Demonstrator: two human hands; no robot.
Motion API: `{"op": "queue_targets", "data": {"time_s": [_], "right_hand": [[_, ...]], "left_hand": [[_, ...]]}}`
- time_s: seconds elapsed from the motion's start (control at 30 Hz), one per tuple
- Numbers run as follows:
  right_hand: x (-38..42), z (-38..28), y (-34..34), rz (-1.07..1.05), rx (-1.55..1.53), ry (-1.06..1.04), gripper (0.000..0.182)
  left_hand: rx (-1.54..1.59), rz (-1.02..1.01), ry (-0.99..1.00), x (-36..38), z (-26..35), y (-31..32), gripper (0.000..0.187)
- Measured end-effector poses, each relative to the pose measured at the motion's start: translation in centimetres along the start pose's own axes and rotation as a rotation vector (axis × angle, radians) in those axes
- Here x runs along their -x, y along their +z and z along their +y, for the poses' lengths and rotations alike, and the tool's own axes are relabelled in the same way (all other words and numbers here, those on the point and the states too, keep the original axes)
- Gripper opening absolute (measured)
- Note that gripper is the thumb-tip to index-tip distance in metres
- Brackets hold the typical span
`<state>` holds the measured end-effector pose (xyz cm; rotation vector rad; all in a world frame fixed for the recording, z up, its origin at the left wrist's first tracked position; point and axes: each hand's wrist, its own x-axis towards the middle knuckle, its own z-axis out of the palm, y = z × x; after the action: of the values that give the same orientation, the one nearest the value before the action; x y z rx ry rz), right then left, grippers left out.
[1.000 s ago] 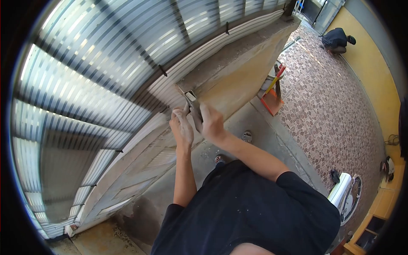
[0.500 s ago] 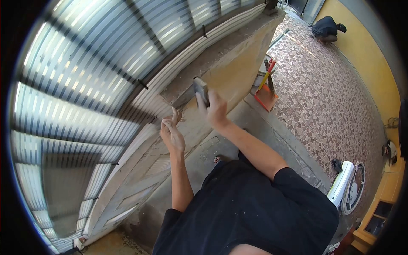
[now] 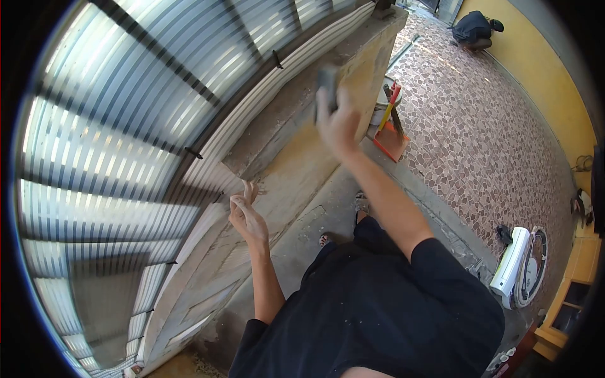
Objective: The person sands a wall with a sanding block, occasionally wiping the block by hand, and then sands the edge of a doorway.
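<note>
A dark hand-sized block (image 3: pixel 327 80), blurred by motion, is gripped in my right hand (image 3: pixel 339 126) against the upper face of a low wall (image 3: pixel 299 154). That face is patchy yellow and grey, with a rough grey ledge (image 3: pixel 277 129) along its top. Lower down, near the ledge's closer corner, my left hand (image 3: pixel 249 220) is raised with its fingers stretched apart and nothing in them. Pale dust coats its fingers and thumb.
Corrugated translucent panels (image 3: pixel 126 145) rise behind the wall. On the right are an orange dustpan (image 3: pixel 392 143) beside a bucket (image 3: pixel 394 94), a white air-conditioner unit (image 3: pixel 510 264) and coiled tubing (image 3: pixel 535 271). A person (image 3: pixel 474 30) crouches by the yellow wall (image 3: pixel 523 69).
My right hand has moved up and farther along the wall with the block. My left hand stays near the ledge's corner, and the view has shifted slightly.
</note>
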<state>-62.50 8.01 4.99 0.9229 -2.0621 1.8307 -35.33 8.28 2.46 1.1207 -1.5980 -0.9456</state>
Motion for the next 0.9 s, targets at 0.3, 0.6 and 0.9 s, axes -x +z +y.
{"op": "queue_targets", "data": {"time_s": [0.3, 0.6, 0.9], "right_hand": [[2.2, 1.2, -0.1, -0.020, -0.042, -0.170, 0.036], [-12.2, 9.6, -0.2, 0.248, 0.089, 0.063, 0.030], [-19.8, 13.3, -2.3, 0.229, 0.124, 0.148, 0.029]], "left_hand": [[-0.129, 0.093, 0.065, 0.6, 0.4, 1.1, 0.044], [-0.461, 0.365, 0.156, 2.3, 1.6, 5.3, 0.036], [-0.553, 0.404, 0.008, 3.0, 2.9, 7.3, 0.043]]}}
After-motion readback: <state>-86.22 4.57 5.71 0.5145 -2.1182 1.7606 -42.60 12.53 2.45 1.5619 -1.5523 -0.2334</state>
